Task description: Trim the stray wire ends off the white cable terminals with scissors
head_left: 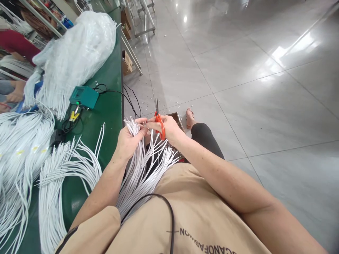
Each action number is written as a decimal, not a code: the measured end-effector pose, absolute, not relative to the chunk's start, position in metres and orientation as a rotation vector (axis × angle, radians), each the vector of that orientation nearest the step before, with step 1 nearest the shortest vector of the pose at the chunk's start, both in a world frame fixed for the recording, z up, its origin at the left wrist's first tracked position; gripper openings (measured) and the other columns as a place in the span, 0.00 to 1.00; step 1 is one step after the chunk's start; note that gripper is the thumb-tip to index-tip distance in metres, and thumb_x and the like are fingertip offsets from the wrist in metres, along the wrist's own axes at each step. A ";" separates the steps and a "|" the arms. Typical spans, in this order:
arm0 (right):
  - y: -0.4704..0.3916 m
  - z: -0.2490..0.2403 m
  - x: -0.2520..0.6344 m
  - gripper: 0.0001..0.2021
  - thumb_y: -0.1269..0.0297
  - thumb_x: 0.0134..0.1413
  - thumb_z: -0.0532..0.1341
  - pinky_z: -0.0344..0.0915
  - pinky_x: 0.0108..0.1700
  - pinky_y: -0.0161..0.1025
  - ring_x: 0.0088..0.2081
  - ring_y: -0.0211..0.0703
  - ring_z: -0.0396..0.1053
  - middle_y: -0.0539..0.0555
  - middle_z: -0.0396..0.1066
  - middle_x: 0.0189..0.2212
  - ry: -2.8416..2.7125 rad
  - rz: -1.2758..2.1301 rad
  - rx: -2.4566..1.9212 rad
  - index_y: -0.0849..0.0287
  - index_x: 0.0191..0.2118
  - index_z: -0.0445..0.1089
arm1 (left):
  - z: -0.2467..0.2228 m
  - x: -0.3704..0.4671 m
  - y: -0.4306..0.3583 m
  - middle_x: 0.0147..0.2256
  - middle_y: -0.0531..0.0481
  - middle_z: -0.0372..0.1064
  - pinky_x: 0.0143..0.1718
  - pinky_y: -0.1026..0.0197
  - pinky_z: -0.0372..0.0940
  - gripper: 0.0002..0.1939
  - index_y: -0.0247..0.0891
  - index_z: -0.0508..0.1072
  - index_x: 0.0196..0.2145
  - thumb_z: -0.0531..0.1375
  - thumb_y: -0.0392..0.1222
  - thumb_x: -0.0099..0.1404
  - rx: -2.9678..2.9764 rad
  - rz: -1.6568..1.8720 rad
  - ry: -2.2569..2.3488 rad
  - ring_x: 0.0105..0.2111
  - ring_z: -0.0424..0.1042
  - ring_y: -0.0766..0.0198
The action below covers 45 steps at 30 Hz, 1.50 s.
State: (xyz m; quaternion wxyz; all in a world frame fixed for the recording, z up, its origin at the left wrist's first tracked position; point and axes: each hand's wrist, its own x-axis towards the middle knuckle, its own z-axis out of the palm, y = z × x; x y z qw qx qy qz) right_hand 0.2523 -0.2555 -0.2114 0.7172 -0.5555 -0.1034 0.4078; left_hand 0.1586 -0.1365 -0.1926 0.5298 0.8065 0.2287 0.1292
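Note:
In my lap lies a thick bundle of thin white cables [137, 176], running up between my forearms. My left hand [129, 139] is closed round the upper ends of part of this bundle, thumb toward my right hand. My right hand [168, 128] holds a pair of scissors [160, 127] with orange handles, blades pointing away from me. The right fingertips meet the left fingers at the cable ends; what they pinch there is too small to make out. More loose cable ends fan out below my right hand.
A green workbench [107, 109] on the left carries other white cable bundles [53, 197], a large plastic-wrapped bundle [82, 46] and a teal box [84, 97] with black leads. A co-worker's hand [16, 92] shows at far left. A carton [178, 120] stands beyond my hands.

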 end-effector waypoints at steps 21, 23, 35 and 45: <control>-0.254 -0.219 0.251 0.09 0.66 0.38 0.64 0.61 0.33 0.33 0.28 0.35 0.65 0.49 0.71 0.24 -0.332 0.761 -1.363 0.62 0.30 0.75 | -0.199 0.159 -0.129 0.26 0.55 0.69 0.30 0.67 0.64 0.20 0.38 0.74 0.44 0.67 0.44 0.53 1.821 0.287 0.533 0.25 0.70 0.69; -0.253 -0.221 0.252 0.10 0.65 0.38 0.63 0.61 0.32 0.33 0.28 0.36 0.65 0.49 0.71 0.24 -0.353 0.749 -1.381 0.62 0.31 0.74 | -0.199 0.158 -0.130 0.26 0.56 0.70 0.30 0.66 0.64 0.20 0.38 0.74 0.44 0.67 0.44 0.52 1.838 0.293 0.548 0.25 0.70 0.69; -0.255 -0.221 0.248 0.09 0.62 0.42 0.59 0.58 0.29 0.32 0.25 0.33 0.58 0.46 0.64 0.21 -0.400 0.643 -1.455 0.62 0.31 0.71 | -0.201 0.160 -0.128 0.24 0.55 0.70 0.31 0.65 0.64 0.21 0.38 0.74 0.43 0.68 0.45 0.52 1.881 0.312 0.588 0.25 0.70 0.68; -0.252 -0.218 0.253 0.08 0.63 0.41 0.64 0.57 0.31 0.33 0.24 0.31 0.57 0.48 0.67 0.22 -0.295 0.829 -1.271 0.63 0.28 0.73 | -0.203 0.160 -0.128 0.27 0.53 0.71 0.30 0.66 0.66 0.22 0.37 0.74 0.46 0.67 0.45 0.52 1.793 0.305 0.586 0.25 0.72 0.67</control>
